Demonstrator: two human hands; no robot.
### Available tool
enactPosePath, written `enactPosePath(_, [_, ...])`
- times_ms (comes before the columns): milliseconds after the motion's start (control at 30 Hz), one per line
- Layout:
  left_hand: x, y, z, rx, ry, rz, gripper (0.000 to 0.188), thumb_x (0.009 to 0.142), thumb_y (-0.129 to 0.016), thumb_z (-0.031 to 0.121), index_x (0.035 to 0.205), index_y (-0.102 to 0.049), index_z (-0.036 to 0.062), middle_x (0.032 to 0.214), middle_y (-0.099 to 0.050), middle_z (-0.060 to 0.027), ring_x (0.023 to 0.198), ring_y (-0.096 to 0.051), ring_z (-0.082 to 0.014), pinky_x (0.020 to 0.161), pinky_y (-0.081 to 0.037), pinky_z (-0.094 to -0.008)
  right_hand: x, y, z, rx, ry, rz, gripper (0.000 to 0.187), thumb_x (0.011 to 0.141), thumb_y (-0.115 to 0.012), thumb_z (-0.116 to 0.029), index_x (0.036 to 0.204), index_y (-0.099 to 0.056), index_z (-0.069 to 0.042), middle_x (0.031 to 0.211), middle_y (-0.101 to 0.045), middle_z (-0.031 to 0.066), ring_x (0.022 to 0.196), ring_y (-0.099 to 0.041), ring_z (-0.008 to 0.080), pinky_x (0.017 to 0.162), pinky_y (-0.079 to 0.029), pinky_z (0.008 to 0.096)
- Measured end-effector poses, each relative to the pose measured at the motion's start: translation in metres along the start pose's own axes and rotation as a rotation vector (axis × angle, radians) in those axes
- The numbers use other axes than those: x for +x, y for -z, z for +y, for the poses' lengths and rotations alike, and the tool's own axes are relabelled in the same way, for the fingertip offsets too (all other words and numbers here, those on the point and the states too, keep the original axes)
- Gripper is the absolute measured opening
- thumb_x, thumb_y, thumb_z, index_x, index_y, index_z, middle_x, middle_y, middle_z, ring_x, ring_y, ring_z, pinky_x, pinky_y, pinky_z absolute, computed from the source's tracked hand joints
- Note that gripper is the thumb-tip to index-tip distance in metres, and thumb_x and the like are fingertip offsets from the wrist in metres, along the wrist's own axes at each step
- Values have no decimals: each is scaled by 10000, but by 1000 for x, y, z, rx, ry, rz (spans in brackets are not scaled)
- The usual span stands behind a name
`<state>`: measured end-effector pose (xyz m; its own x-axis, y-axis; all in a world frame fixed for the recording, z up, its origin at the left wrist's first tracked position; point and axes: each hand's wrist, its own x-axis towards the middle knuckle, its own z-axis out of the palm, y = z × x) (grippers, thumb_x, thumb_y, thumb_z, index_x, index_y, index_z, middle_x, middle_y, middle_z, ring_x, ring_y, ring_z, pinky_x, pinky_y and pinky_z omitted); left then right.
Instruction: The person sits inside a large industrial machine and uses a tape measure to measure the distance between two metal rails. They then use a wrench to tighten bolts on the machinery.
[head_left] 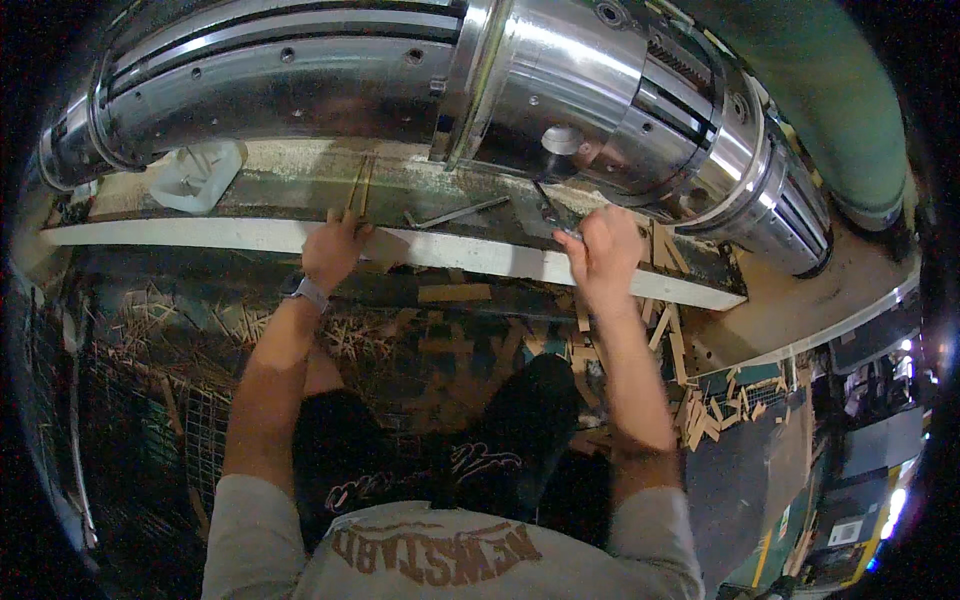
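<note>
A wood-processing workshop: a large steel drum (560,90) looms above the hands, sawdust coats the ledge (250,235), and wood offcuts (700,410) litter the floor below.

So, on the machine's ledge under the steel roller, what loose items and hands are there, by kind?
Hands: 2, the left hand on thin wooden sticks, the right hand gripping a slim metal tool
White plastic piece: 1
Flat metal bar: 1
Stick bundle: 1
Metal tool: 1
Total: 6
</note>
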<state>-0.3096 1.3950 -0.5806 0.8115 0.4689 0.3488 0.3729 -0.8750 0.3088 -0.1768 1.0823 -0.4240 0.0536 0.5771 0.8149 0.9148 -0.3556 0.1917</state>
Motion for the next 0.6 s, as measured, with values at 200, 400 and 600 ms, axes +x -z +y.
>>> enactPosePath(200, [12, -24, -21, 46, -134, 71, 327, 853, -447, 388, 983, -498, 93, 943, -491, -189, 672, -571, -376, 541, -459, -477, -24, -35, -55, 147, -482, 309, 191, 781, -573, -132, 707, -450, -5, 702, -471, 121, 671, -399, 281, 579, -329, 355])
enactPosePath(400, [2, 6, 4, 13, 11, -10, 306, 848, -466, 371, 948, -501, 84, 955, -487, -197, 672, -574, -372, 544, -458, -473, -19, -15, -45, 512, -436, 113, 100, 782, -547, -21, 782, -451, 8, 882, -520, 111, 726, -491, 212, 657, -409, 298])
enactPosePath(600, [3, 1, 3, 10, -28, 43, 303, 843, -471, 380, 941, -493, 94, 962, -486, -203, 671, -572, -374, 534, -455, -480, -21, -26, -29, 1089, -662, 199, 237, 840, -522, -31, 1030, -379, -40, 882, -537, 109, 685, -537, 155, 598, -464, 271])
